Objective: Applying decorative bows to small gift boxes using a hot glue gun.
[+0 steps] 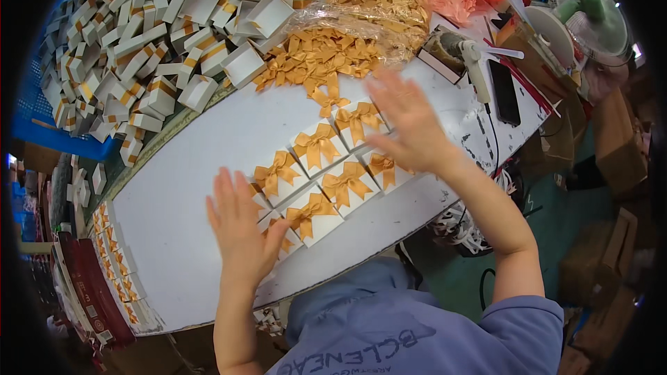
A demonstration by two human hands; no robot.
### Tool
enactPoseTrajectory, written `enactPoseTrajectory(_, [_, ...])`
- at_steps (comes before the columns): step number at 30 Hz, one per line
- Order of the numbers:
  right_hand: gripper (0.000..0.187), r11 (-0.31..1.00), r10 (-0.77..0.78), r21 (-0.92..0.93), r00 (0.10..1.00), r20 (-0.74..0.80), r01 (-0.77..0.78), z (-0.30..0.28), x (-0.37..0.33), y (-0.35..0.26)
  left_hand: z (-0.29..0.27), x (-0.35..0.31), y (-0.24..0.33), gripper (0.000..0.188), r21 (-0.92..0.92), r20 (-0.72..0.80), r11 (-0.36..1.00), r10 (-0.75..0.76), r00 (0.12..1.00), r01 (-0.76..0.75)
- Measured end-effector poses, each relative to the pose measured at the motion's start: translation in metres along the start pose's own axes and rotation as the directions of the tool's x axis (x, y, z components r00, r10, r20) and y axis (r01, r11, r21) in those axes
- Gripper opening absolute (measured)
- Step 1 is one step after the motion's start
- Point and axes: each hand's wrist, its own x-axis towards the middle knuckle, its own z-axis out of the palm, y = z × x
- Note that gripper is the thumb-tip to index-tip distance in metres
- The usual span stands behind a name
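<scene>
Two slanting rows of small white boxes (325,228), each topped with a gold ribbon bow (345,184), lie side by side on the white tabletop (174,187). At the left end of the rows is my left hand (240,229), fingers stretched out and palm toward the boxes, partly covering the end ones. My right hand (410,125), somewhat blurred, spreads its fingers at the right end, over or beside the last boxes. Neither hand holds anything; whether they touch the boxes I cannot tell. Just beyond the rows lies a heap of loose gold bows (319,55).
Plain white boxes with gold bands (194,7) fill a blue crate (97,149) at far left. More bowed boxes (114,264) line the table's left end. At right lie a glue gun (476,69), its cord, and a black phone (505,92); a fan (590,10) stands behind.
</scene>
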Motion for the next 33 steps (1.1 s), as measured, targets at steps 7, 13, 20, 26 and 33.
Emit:
enactPoseTrajectory(7, [0.071, 0.971, 0.225, -0.006, 0.913, 0.339, -0.238, 0.001, -0.027, 0.048, 0.032, -0.016, -0.01, 0.077, -0.023, 0.122, 0.994, -0.1, 0.987, 0.104])
enactPoseTrajectory(13, [0.07, 0.998, -0.005, 0.054, 0.994, -0.11, 0.011, -0.005, -0.013, 0.036, 0.015, -0.021, -0.03, 0.072, 0.045, -0.006, 0.999, -0.03, 1.0, 0.031])
enactPoseTrajectory(20, [0.07, 0.984, -0.118, 0.145, 0.985, 0.126, 0.099, 0.042, -0.022, -0.011, 0.017, 0.001, 0.012, 0.068, 0.231, -0.035, 0.96, 0.168, 0.985, -0.156])
enactPoseTrajectory(26, [0.072, 0.996, -0.073, 0.054, 0.995, 0.072, 0.07, 0.013, -0.001, -0.002, 0.039, 0.001, 0.013, 0.069, 0.14, 0.161, 0.983, 0.095, 0.982, -0.118])
enactPoseTrajectory(33, [0.07, 0.982, 0.182, -0.01, 0.933, 0.312, -0.188, 0.004, -0.037, 0.036, 0.009, -0.018, -0.013, 0.073, 0.109, -0.06, 0.994, 0.02, 0.998, -0.013])
